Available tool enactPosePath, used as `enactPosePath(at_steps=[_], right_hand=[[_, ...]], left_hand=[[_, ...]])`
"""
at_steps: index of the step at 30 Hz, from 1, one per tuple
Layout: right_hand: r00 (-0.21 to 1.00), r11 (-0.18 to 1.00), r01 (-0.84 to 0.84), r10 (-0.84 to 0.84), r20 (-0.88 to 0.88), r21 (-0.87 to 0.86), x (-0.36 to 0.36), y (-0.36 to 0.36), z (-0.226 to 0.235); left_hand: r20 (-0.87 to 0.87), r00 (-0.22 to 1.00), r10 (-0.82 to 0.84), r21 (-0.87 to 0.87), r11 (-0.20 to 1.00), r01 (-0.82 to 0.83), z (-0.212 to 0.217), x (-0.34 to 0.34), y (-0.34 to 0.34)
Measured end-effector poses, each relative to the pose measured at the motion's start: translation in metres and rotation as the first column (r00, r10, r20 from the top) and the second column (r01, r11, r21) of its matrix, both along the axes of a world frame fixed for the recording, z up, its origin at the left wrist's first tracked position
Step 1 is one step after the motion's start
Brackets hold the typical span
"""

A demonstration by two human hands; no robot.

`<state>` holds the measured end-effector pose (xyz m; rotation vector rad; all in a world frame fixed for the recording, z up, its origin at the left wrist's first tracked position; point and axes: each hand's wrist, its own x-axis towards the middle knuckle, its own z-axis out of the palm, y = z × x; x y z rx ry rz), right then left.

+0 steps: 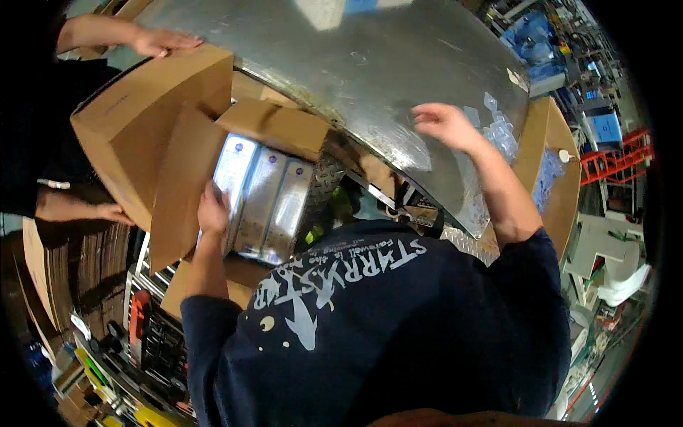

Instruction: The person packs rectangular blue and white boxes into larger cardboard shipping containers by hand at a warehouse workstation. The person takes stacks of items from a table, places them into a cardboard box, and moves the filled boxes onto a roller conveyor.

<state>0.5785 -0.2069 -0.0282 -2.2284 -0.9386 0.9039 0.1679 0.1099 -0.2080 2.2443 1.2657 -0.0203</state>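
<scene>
- Three packs, white-blue and flat, lie side by side in an open box at my 11 o'clock.
- Their long axes run from 12 to 6, tilted a little toward 1; the near ends point at me.
- My left hand is on the near end of the leftmost pack, with the fingers bent over it. I see touching, but I can't tell whether it's a real grip.
- The left hand is by far the nearer one to the packs; the right is well apart, at 1 o'clock.
- My right hand is loosely open with curled fingers and holds nothing. It hovers over the metal sheet.
- Clear bags lie just beside the right hand, at its 3 o'clock, on the sheet's edge.
- A side box at 2 o'clock has more clear stuff inside, too blurred to name.
- A box flap hangs open just left of my left hand.
- A co-worker stands at 10 o'clock, with one hand flat on top of a carton and the other hand under it. The carton touches the flap.
- The sheet is shiny, curved and scuffed, and fills 12 o'clock.
- Flat cardboard is stacked at 8 o'clock.
- The room is a cluttered workshop, with a red rack at 3 o'clock.
</scene>
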Motion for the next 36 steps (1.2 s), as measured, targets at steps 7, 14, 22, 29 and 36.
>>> enactPosePath(at_steps=[7, 14, 22, 29, 36], right_hand=[[0.555, 0.666, 0.746, -0.609, 0.566, -0.015, 0.157, -0.134, -0.068], [0.674, 0.624, 0.642, -0.184, 0.715, -0.445, 0.243, -0.120, -0.103], [0.834, 0.973, -0.146, 0.023, 0.551, 0.180, 0.106, 0.153, -0.032], [-0.128, 0.020, -0.982, 0.671, 0.731, -0.190, -0.150, 0.281, -0.089], [-0.343, 0.148, -0.758, 0.738, 0.582, -0.635, -0.119, 0.257, -0.149]], left_hand=[[-0.682, 0.636, -0.363, -0.222, 0.930, 0.293, 0.000, 0.011, -0.084], [-0.153, 0.909, -0.388, -0.300, 0.894, 0.332, -0.034, 0.056, -0.011], [0.027, 0.916, -0.401, -0.105, 0.910, 0.401, -0.021, 0.187, -0.046], [-0.220, 0.950, 0.219, -0.413, 0.862, -0.295, -0.082, 0.200, -0.053], [-0.288, 0.888, -0.359, 0.044, 0.921, 0.386, -0.026, 0.142, -0.082]])
